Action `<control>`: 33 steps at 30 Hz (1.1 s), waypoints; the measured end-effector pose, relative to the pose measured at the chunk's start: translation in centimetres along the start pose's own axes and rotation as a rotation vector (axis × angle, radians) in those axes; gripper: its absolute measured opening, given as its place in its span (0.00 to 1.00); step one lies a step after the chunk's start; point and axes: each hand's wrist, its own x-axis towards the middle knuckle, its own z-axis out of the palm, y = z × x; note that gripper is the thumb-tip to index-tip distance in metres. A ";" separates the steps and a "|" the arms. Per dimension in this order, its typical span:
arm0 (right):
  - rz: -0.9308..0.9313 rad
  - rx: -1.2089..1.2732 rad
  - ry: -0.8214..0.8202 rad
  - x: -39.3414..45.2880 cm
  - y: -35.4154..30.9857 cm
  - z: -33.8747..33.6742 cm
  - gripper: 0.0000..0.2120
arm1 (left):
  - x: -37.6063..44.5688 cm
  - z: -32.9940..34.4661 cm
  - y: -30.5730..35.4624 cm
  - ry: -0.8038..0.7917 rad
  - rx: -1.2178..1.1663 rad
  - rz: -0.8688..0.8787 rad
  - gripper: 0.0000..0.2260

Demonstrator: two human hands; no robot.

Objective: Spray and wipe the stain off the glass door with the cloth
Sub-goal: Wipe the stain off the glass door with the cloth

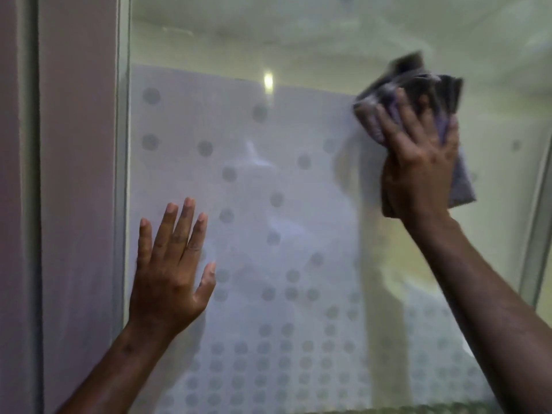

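Observation:
The glass door (298, 49) fills the view, with a frosted panel of grey dots over its middle and lower part. My right hand (418, 162) presses a bunched grey-purple cloth (418, 82) flat against the glass at the upper right; the cloth is blurred. My left hand (173, 264) lies flat on the glass at the lower left, fingers straight and spread, holding nothing. No stain and no spray bottle can be made out.
A pale metal door frame (122, 174) runs down the left side, with a pinkish wall (74, 174) beyond it. Another frame edge (534, 234) slants down at the far right. A bright light reflection (268, 80) shows on the glass.

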 end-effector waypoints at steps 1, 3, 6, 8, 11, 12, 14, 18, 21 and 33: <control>0.081 0.017 -0.005 -0.7 1.8 -0.3 0.36 | 0.0 0.0 0.0 0.000 -0.001 -0.001 0.30; 0.279 0.042 0.006 -2.5 4.6 -0.9 0.37 | -0.1 0.0 0.0 -0.002 -0.002 -0.004 0.30; 0.603 0.108 0.082 -4.4 6.3 -1.6 0.33 | -0.1 0.1 0.1 -0.010 0.006 -0.005 0.31; 0.715 0.196 0.132 -4.3 7.3 -1.0 0.32 | 0.0 0.0 0.3 -0.017 0.013 -0.011 0.32; 0.773 0.294 0.181 -2.4 8.6 0.3 0.29 | 0.1 -0.1 0.5 -0.040 0.034 -0.017 0.33; 0.778 0.299 0.203 -1.8 8.4 0.5 0.28 | 0.1 -0.1 0.6 -0.049 0.038 -0.017 0.33; 0.746 0.305 0.207 -0.4 5.3 -0.1 0.27 | 0.0 -0.2 0.6 -0.062 0.041 -0.017 0.34; 0.321 0.335 0.116 3.0 -4.0 -0.6 0.29 | 0.0 -0.2 0.6 -0.072 0.033 -0.018 0.35; -0.082 0.302 -0.006 3.6 -11.4 0.2 0.25 | 0.2 -0.2 0.6 -0.080 0.017 -0.017 0.35; -0.739 0.121 -0.124 0.1 -12.3 0.4 0.25 | 0.1 -0.7 0.3 -0.082 -0.002 -0.019 0.35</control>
